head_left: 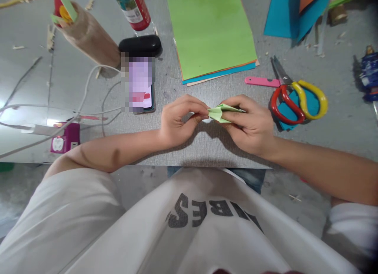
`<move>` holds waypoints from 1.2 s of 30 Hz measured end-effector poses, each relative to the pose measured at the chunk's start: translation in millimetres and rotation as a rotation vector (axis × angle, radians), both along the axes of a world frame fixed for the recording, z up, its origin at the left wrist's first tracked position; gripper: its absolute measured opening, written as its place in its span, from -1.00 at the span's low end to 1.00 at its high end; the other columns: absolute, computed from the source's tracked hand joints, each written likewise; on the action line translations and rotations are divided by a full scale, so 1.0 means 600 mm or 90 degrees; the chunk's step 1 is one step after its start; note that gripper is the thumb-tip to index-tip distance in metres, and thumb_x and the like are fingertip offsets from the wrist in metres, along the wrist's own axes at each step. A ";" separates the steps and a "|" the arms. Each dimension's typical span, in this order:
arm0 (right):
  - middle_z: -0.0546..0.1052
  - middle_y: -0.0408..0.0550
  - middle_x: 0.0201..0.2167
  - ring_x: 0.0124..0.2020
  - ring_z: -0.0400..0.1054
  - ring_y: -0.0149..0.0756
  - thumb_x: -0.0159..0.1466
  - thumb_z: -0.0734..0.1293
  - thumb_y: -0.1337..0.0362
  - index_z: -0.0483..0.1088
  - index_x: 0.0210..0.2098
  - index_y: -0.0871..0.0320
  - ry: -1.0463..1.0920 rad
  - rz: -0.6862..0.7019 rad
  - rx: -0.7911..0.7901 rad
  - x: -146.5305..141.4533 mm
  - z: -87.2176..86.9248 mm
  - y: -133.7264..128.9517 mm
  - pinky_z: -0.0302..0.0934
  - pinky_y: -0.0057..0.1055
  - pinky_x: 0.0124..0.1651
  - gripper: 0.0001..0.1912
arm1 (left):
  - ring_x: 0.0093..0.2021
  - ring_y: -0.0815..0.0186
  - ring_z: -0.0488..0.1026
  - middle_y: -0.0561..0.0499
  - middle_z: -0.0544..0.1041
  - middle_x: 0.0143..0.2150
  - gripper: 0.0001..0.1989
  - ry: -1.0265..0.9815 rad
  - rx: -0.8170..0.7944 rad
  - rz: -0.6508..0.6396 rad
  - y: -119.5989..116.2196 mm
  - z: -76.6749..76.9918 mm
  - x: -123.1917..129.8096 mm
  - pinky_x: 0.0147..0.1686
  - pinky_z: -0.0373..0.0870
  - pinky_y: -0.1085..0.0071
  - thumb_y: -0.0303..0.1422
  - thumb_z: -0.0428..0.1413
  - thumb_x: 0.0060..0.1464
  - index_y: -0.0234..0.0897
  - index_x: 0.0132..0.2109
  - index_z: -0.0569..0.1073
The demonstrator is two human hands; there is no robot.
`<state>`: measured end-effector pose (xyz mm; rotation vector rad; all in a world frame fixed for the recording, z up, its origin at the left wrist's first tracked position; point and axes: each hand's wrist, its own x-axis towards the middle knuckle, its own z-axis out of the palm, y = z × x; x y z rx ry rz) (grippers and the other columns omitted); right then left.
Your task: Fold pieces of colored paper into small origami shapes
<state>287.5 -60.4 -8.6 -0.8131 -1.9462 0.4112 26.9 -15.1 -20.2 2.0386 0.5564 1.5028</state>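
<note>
Between my two hands, over the front of the table, is a small piece of folded light green paper [217, 113]. My left hand [184, 118] pinches its left tip between thumb and fingers. Wrapped round the other end is my right hand [249, 124], with a finger lying along the fold and part of the paper hidden behind it. Scissors with one red and one yellow handle [300, 90] lie to the right of my right hand, over pieces of blue paper [286, 115]. Beyond the hands lies a stack of coloured sheets [212, 33], light green on top.
A phone [140, 84] with a cable lies left of the hands, near a black case [140, 45], a bottle [134, 10] and a tall brown holder [91, 37]. A pink cutter [262, 81] touches the scissors. A purple plug adapter [65, 138] sits near the front edge.
</note>
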 end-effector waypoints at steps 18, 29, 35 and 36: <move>0.84 -0.03 0.05 -0.02 0.80 -0.18 0.60 0.65 0.29 0.84 0.10 -0.05 0.040 -0.004 0.042 -0.012 0.002 0.001 0.74 -0.23 0.02 -0.86 | -0.32 0.22 0.67 0.03 0.74 -0.33 -0.58 0.069 -0.087 0.016 -0.006 0.000 -0.004 -0.20 0.62 0.15 0.16 0.46 0.56 -0.03 -0.13 0.81; 0.84 -0.08 0.02 -0.11 0.73 -0.08 0.64 0.64 0.17 0.85 0.20 -0.32 0.065 -0.031 0.018 -0.006 0.007 -0.004 0.67 -0.04 -0.05 -0.78 | -0.32 0.33 0.65 0.10 0.72 -0.26 -0.90 0.028 0.084 0.032 0.000 0.008 0.007 -0.30 0.48 0.28 -0.23 0.37 0.69 -0.05 0.05 0.70; 0.83 -0.08 -0.01 -0.15 0.72 -0.12 0.60 0.67 0.16 0.82 0.15 -0.20 0.077 -0.025 0.065 -0.009 0.005 0.002 0.63 -0.11 -0.12 -0.83 | -0.32 0.31 0.63 0.11 0.69 -0.27 -0.91 0.037 0.135 0.040 0.006 0.006 0.006 -0.27 0.53 0.26 -0.27 0.30 0.69 -0.05 0.05 0.66; 0.83 -0.07 -0.03 -0.16 0.72 -0.14 0.59 0.66 0.18 0.80 0.12 -0.15 0.081 -0.025 0.088 -0.010 0.005 0.005 0.61 -0.14 -0.16 -0.85 | -0.30 0.30 0.64 0.10 0.69 -0.26 -0.91 0.030 0.123 0.035 0.006 0.005 0.005 -0.26 0.54 0.25 -0.28 0.29 0.69 -0.04 0.05 0.66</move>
